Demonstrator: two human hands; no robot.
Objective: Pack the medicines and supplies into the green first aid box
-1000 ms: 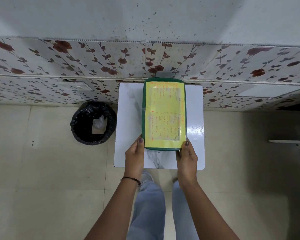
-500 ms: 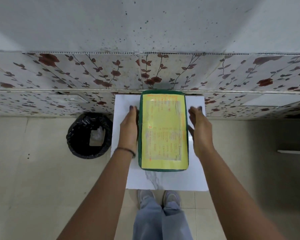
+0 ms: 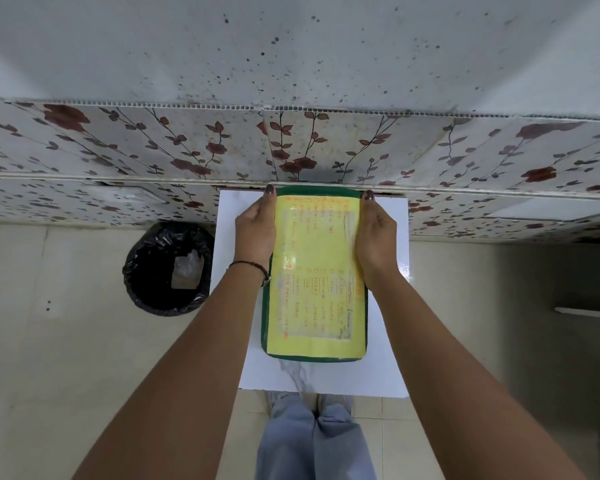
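The green first aid box (image 3: pixel 315 327) lies closed on a small white marble-look table (image 3: pixel 388 372), its top covered by a yellow sheet with orange handwriting. My left hand (image 3: pixel 257 230) presses flat against the box's left side near the far end. My right hand (image 3: pixel 374 233) does the same on the right side. Both sets of fingertips reach the far corners by the wall. No medicines or supplies are visible.
A bin lined with a black bag (image 3: pixel 168 268) stands on the floor left of the table. A floral-patterned wall panel (image 3: pixel 291 150) runs right behind the table. My legs in jeans (image 3: pixel 312 441) are below the table's near edge.
My hands slid from the box's near corners along its sides to the far end. The camera moved closer over the table.
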